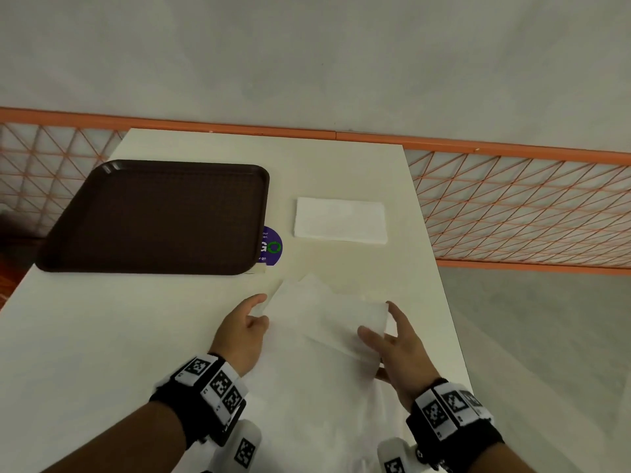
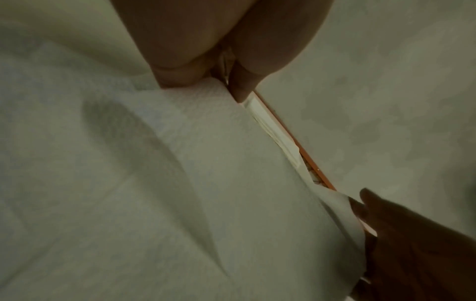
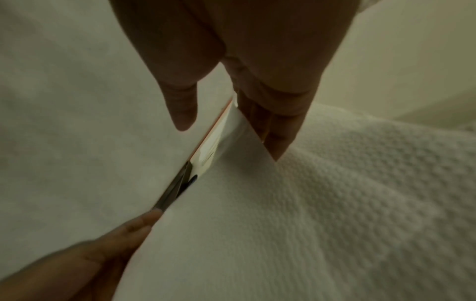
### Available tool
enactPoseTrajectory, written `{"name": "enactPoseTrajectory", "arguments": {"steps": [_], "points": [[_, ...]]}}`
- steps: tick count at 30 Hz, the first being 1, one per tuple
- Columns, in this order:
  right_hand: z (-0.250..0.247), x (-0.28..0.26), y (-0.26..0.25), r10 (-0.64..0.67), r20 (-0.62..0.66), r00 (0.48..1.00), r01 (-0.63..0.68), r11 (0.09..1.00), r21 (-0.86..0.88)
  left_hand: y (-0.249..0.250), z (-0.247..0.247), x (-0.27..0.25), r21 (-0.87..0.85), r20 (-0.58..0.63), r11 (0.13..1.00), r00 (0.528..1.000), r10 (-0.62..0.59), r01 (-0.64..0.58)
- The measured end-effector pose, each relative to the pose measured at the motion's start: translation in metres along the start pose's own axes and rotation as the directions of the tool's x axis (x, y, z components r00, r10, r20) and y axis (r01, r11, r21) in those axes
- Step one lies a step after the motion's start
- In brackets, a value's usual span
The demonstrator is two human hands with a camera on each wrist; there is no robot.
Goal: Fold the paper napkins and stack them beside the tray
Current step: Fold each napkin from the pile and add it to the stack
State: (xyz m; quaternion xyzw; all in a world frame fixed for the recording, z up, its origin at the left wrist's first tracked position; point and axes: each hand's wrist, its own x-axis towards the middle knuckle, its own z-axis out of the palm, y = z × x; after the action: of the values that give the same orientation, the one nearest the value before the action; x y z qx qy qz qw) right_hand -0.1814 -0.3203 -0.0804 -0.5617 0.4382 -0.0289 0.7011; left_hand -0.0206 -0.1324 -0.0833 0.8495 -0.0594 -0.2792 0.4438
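Note:
I hold one unfolded white paper napkin [image 1: 321, 326] up off the white table [image 1: 136, 336], in front of me. My left hand [image 1: 261, 310] pinches its far left corner between thumb and fingers; the left wrist view shows that pinch by the left hand [image 2: 221, 81] on the textured napkin [image 2: 206, 163]. My right hand [image 1: 377, 319] grips the far right edge, thumb on top and fingers behind, as the right wrist view shows of the right hand [image 3: 231, 132] and the napkin [image 3: 322, 213]. A folded napkin stack [image 1: 339, 218] lies right of the brown tray [image 1: 153, 216].
A round purple sticker [image 1: 272, 246] peeks out from under the tray's right edge. The table's right edge runs close to my right hand. An orange lattice railing [image 1: 512, 206] stands behind and to the right of the table.

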Motion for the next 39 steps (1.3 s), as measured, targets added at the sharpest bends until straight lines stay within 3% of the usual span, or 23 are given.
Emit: {"name": "enactPoseTrajectory", "arguments": {"steps": [3,8,16,22,32,36,39], "points": [[-0.001,-0.004,0.005,-0.074,0.008,0.997,0.074,0.997,-0.025,-0.007,0.003,-0.004,-0.102,0.001,0.995,1.0,0.013,-0.013],[-0.001,-0.006,0.01,-0.084,0.028,0.996,0.085,0.995,-0.044,-0.009,0.001,-0.008,-0.202,-0.054,0.979,0.999,-0.007,-0.004],[0.0,-0.005,-0.005,-0.175,0.07,0.982,0.184,0.968,-0.171,0.003,-0.012,-0.005,-0.022,0.083,0.998,0.994,0.068,-0.066],[-0.006,0.0,-0.01,-0.182,0.062,0.981,0.192,0.941,-0.28,0.007,-0.025,-0.001,0.087,0.062,0.989,0.991,0.117,-0.122],[-0.011,-0.011,-0.028,-0.283,0.025,0.959,0.276,0.904,-0.326,0.022,-0.04,-0.01,0.103,0.085,0.934,0.939,0.334,-0.342],[-0.016,-0.018,-0.037,-0.374,0.058,0.926,0.36,0.824,-0.438,0.024,-0.047,-0.01,0.073,0.15,0.931,0.927,0.345,-0.358],[-0.018,-0.021,-0.043,-0.408,0.086,0.909,0.404,0.81,-0.425,0.029,-0.047,-0.011,0.033,0.176,0.935,0.923,0.342,-0.353]]}}
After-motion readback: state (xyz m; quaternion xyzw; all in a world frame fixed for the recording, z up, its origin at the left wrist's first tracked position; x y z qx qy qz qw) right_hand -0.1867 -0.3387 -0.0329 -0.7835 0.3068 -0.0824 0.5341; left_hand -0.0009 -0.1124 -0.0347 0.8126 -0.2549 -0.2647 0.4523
